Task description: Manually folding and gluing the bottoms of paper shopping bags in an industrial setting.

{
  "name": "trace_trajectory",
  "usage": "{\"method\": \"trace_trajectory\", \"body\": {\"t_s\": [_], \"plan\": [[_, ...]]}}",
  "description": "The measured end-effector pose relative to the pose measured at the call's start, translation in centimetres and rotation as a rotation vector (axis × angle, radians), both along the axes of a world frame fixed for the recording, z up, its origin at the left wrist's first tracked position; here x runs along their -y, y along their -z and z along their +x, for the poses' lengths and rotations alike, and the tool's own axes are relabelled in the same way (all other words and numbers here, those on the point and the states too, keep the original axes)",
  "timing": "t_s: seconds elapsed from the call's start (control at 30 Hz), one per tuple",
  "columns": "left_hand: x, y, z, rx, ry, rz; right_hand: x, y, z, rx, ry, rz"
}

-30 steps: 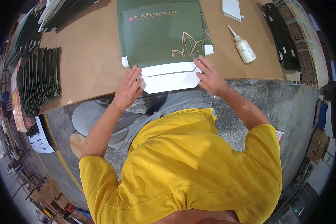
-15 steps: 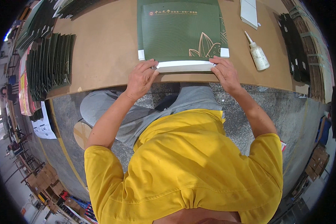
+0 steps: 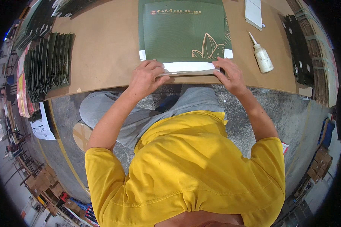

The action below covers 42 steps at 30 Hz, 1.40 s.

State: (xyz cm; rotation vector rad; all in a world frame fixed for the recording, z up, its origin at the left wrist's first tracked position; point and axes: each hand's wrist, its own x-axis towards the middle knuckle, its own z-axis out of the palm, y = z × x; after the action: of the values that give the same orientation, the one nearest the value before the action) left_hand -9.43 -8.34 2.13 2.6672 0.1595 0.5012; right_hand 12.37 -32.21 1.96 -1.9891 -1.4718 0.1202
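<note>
A green paper bag (image 3: 182, 36) with gold leaf line art lies flat on the brown tabletop in front of me. Along its near end runs a white folded strip (image 3: 189, 67), with a thin grey-looking edge showing below it. My left hand (image 3: 146, 77) pinches the strip's left end, thumb on the near side and fingers on top. At the opposite end my right hand (image 3: 230, 75) grips the strip in the same way. Small white tabs show at the bag's two near corners. What lies under my fingertips is hidden.
A squeeze bottle (image 3: 263, 58) with a pointed nozzle lies right of the bag, below white card pieces (image 3: 253, 13). Stacked green folded bags (image 3: 49, 62) stand at the left. More bundles (image 3: 301, 53) line the right side. The table's near edge (image 3: 113, 87) is just before my lap.
The white strip has tipped, and a thin grey edge now shows along its near side. My left hand has curled in further over its end; my right hand has shifted slightly.
</note>
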Motion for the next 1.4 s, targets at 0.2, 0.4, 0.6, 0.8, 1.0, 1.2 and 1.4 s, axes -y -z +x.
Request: {"method": "trace_trajectory", "body": {"t_s": [0.2, 0.4, 0.6, 0.8, 1.0, 1.2, 1.4], "plan": [[0.3, -0.7, 1.1, -0.191, -0.059, -0.004, -0.5, 0.5, 1.1, 0.076, -0.035, -0.1], [0.3, 0.0, 3.6, -0.264, -0.246, 0.097, -2.5, 1.4, -0.2, -0.05, 0.228, -0.088], [2.1, -0.2, 5.1, -0.324, -0.344, 0.137, -3.4, 1.7, -1.9, 0.236, 0.37, -0.183], [5.2, 3.2, 7.5, 0.004, -0.021, 0.242, -6.4, 1.0, -3.3, 0.496, 0.226, -0.299], [5.8, 5.0, 8.4, -0.103, -0.17, 0.221, -8.1, 4.2, -4.0, 0.356, 0.204, -0.025], [5.7, 4.5, 8.5, -0.156, -0.174, 0.234, -8.1, 3.8, -2.3, 0.426, -0.002, -0.114], [6.2, 4.2, 8.9, -0.117, -0.171, 0.169, -7.1, 2.8, -1.5, 0.365, 0.085, -0.069]]}}
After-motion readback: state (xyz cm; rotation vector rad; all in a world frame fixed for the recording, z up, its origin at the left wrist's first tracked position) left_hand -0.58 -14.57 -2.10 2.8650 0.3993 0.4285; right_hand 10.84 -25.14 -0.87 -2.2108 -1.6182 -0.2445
